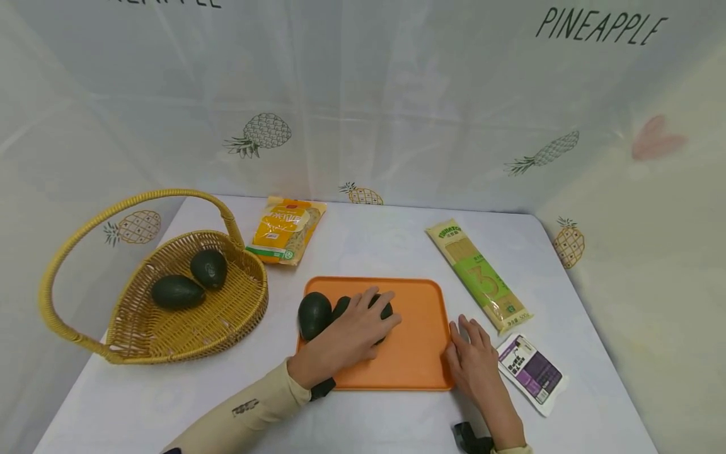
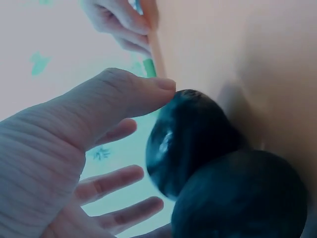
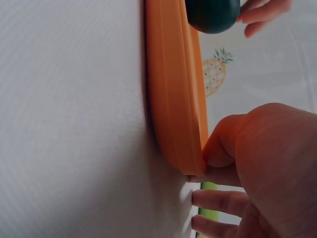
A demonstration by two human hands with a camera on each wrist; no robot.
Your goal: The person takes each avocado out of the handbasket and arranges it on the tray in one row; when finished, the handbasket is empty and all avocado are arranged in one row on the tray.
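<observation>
In the head view, my left hand (image 1: 354, 325) lies over a dark green avocado (image 1: 386, 311) on the orange tray (image 1: 416, 340). The left wrist view shows its thumb touching one avocado (image 2: 190, 141), the other fingers spread apart beside it. A second avocado (image 2: 242, 198) sits closer to that camera. At the tray's left side are another avocado (image 1: 314, 315) and one (image 1: 340, 307) partly hidden by the hand. My right hand (image 1: 473, 362) pinches the tray's right rim near the front corner, thumb on the rim and index finger at its outer side, as the right wrist view shows.
A yellow wicker basket (image 1: 249, 315) with a tall handle stands left, holding two avocados (image 1: 193, 277). Behind the tray lies a yellow-orange food bag (image 1: 286, 230). To the right are a long green noodle pack (image 1: 479, 274) and a white-and-purple packet (image 1: 533, 372).
</observation>
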